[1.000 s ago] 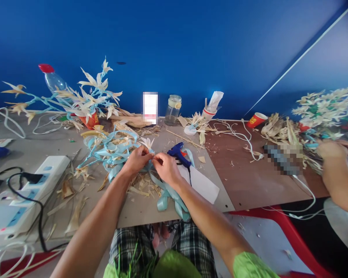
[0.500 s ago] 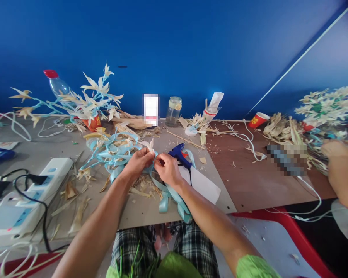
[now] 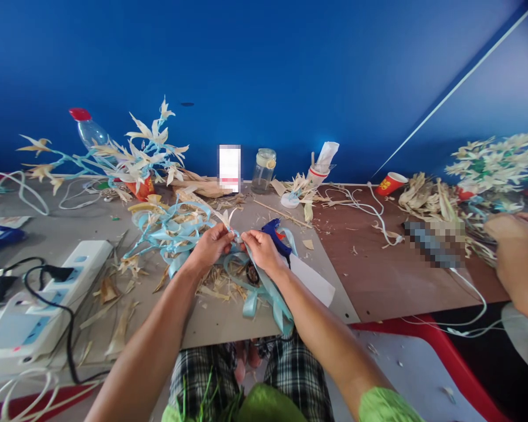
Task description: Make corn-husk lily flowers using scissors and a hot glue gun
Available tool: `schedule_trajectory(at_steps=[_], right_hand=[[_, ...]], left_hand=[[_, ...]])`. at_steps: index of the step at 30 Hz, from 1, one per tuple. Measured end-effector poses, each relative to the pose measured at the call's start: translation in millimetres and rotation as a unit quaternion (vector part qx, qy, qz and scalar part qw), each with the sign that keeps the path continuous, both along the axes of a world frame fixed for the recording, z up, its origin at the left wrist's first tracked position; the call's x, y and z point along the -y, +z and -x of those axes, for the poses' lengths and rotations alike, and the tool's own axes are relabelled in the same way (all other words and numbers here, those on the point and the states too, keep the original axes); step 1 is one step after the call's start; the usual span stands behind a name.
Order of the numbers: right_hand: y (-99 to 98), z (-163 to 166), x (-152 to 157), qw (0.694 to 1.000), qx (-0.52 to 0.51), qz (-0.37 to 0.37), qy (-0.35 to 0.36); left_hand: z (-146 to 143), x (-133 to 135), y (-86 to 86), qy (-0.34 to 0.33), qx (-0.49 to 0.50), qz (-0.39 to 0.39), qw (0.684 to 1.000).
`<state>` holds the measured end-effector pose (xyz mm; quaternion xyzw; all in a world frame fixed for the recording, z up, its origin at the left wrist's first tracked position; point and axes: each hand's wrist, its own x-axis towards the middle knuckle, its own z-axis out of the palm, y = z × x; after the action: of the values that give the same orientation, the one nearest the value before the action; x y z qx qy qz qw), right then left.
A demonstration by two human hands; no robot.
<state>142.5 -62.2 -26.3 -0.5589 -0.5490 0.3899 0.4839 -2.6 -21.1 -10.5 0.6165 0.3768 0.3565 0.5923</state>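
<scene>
My left hand (image 3: 209,247) and my right hand (image 3: 261,251) meet over the middle of the table, both pinching a small pale husk flower (image 3: 229,221) wrapped with light blue ribbon (image 3: 264,296). The ribbon trails down from my fingers toward the table's front edge. A tangle of blue ribbon stems (image 3: 171,228) lies just left of my left hand. A blue glue gun (image 3: 276,233) rests right behind my right hand, on a white sheet (image 3: 312,280).
A white power strip (image 3: 39,305) with black cords sits at the left. A husk-flower branch (image 3: 127,155), a bottle (image 3: 85,129), a glass jar (image 3: 263,170) and cups (image 3: 391,183) line the back. Another person's hand (image 3: 508,234) works at the right by husk flowers (image 3: 493,161).
My hands have lifted slightly and shifted right, the right hand sliding along the ribbon; the ribbon loop under it now hangs looser. The view has drifted a little.
</scene>
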Motion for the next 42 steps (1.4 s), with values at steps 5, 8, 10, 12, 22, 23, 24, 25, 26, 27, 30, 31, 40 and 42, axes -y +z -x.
schedule_trajectory(at_steps=[5, 8, 10, 12, 22, 23, 24, 25, 26, 27, 30, 31, 40, 42], right_hand=[[-6.5, -2.0, -2.5, 0.999, -0.048, 0.025, -0.006], [-10.3, -2.1, -4.5, 0.994, -0.1, 0.046, 0.002], [-11.8, -1.9, -5.2, 0.99, -0.131, 0.06, 0.003], [-12.8, -1.5, -5.3, 0.987, -0.146, 0.069, 0.005], [-13.9, 0.6, -3.6, 0.981, -0.179, 0.081, -0.002], [-13.2, 0.8, -3.1, 0.978, -0.189, 0.09, -0.002], [-12.4, 1.0, -2.6, 0.975, -0.2, 0.1, -0.002], [-11.7, 1.1, -2.3, 0.971, -0.211, 0.109, -0.003], [-11.2, 0.9, -2.1, 0.969, -0.22, 0.115, -0.003], [-10.9, 0.5, -2.2, 0.967, -0.226, 0.116, -0.003], [-9.3, -2.7, -3.4, 0.967, -0.237, 0.095, -0.001], [-7.7, -4.5, -3.7, 0.968, -0.236, 0.084, -0.007], [51.2, -22.8, 16.3, 0.987, -0.081, -0.081, -0.109], [64.8, -18.9, 19.9, 0.991, -0.062, -0.092, -0.071]], left_hand=[[0.8, 1.9, 1.7, -0.034, 0.006, 0.006, 0.999], [2.1, 1.0, -1.0, -0.045, 0.007, 0.015, 0.999], [2.9, -0.4, -3.5, -0.05, 0.009, 0.015, 0.999], [3.1, -1.7, -5.8, -0.048, 0.002, 0.007, 0.999], [-0.6, 0.6, -3.4, -0.029, 0.058, 0.058, 0.996], [-0.5, 0.6, -3.2, -0.029, 0.065, 0.061, 0.996], [-0.2, 0.6, -3.1, -0.027, 0.071, 0.064, 0.995], [0.1, 0.6, -3.1, -0.025, 0.079, 0.068, 0.994], [0.4, 0.6, -2.9, -0.023, 0.086, 0.071, 0.994], [0.7, 0.8, -2.6, -0.02, 0.09, 0.075, 0.993], [1.1, 1.3, -1.6, -0.011, 0.098, 0.083, 0.992], [1.2, 1.3, -1.7, -0.011, 0.098, 0.085, 0.991], [2.7, -3.5, -14.4, -0.02, 0.08, 0.062, 0.995], [2.1, -3.1, -14.7, -0.019, 0.072, 0.055, 0.996]])
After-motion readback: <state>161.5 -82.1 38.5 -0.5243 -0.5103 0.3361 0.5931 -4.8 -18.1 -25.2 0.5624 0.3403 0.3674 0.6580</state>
